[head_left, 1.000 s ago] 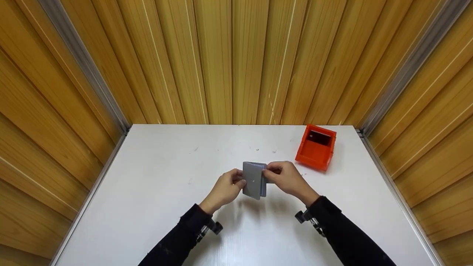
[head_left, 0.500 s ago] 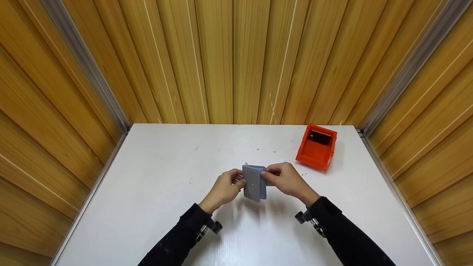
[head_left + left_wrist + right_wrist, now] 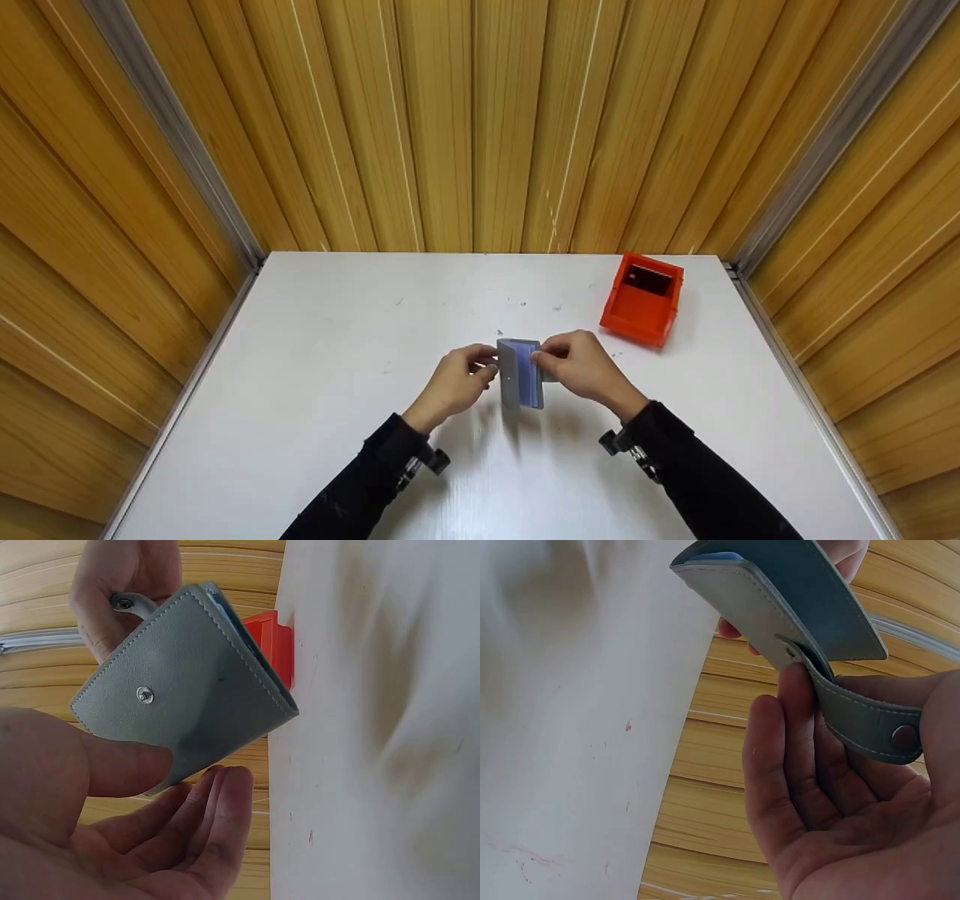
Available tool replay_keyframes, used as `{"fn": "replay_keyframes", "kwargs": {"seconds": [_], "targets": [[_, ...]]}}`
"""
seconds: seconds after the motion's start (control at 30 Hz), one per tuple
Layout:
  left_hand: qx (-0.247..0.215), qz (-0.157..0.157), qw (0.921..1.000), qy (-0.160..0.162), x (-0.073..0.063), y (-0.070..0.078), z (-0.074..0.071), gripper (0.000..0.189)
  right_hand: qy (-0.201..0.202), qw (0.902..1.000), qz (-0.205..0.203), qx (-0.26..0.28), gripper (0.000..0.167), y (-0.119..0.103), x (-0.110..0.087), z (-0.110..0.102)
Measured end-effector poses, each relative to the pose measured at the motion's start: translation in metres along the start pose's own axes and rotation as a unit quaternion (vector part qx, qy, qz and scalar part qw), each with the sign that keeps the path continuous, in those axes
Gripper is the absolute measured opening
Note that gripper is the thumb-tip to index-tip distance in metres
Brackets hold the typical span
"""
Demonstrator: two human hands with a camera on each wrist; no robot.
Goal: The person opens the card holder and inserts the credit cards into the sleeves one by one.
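A small grey-green leather card holder [image 3: 509, 375] stands partly open between both hands, its stitched front cover [image 3: 184, 690] showing a metal snap stud. Bluish inner sleeves [image 3: 527, 367] show in the gap. The right hand [image 3: 589, 367] pinches the back side at its right edge, thumb inside and fingers behind. A strap with a snap button [image 3: 870, 716] sticks out past its fingertips toward the palm. At the left edge, the left hand [image 3: 457, 382] holds the holder loosely, its thumb [image 3: 127, 765] on the cover and its curved fingers [image 3: 217, 825] on the other side.
A red open-topped box [image 3: 641, 300] sits at the back right of the white table [image 3: 337, 337]. Wood-patterned panels [image 3: 480, 127] enclose the back and both sides. Each dark sleeve carries a small wrist camera [image 3: 433, 459].
The card holder's front cover has swung further to the left, so more of the bluish sleeves shows. The holder has dropped slightly. Both hands stay nearly in place, and the red box has not moved.
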State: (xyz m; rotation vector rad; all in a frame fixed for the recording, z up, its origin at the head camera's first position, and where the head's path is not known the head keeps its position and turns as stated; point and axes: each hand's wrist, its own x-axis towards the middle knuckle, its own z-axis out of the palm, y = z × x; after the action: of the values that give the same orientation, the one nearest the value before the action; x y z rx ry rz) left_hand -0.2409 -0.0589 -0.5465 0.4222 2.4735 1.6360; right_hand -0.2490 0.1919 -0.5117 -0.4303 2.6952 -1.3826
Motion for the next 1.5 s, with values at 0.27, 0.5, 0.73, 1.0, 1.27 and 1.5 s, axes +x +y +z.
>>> {"fn": "replay_keyframes", "kwargs": {"seconds": [0.27, 0.5, 0.73, 1.0, 1.27, 1.5], "targets": [[-0.019, -0.009, 0.9997, 0.009, -0.001, 0.000, -0.003, 0.022, 0.013, 0.9996, 0.011, -0.024, 0.021, -0.003, 0.000, 0.001], [-0.028, -0.018, 0.9994, 0.009, -0.002, 0.002, -0.003, 0.019, 0.026, 0.9978, -0.004, -0.062, 0.026, -0.002, 0.000, 0.003], [0.025, -0.019, 0.9992, 0.025, -0.002, 0.002, -0.008, 0.026, 0.041, 0.9937, 0.002, -0.104, 0.031, -0.001, 0.001, 0.005], [0.085, -0.026, 0.9952, 0.041, -0.002, 0.001, -0.010, 0.030, 0.043, 0.9902, 0.008, -0.132, 0.035, 0.000, 0.004, 0.004], [0.100, -0.025, 0.9936, 0.046, -0.003, -0.002, -0.011, 0.027, 0.028, 0.9961, 0.046, -0.070, 0.032, 0.008, 0.007, 0.004], [0.105, -0.058, 0.9917, 0.045, 0.000, -0.010, -0.010, 0.019, -0.003, 0.9960, 0.087, -0.018, 0.025, 0.019, 0.010, 0.008]]}}
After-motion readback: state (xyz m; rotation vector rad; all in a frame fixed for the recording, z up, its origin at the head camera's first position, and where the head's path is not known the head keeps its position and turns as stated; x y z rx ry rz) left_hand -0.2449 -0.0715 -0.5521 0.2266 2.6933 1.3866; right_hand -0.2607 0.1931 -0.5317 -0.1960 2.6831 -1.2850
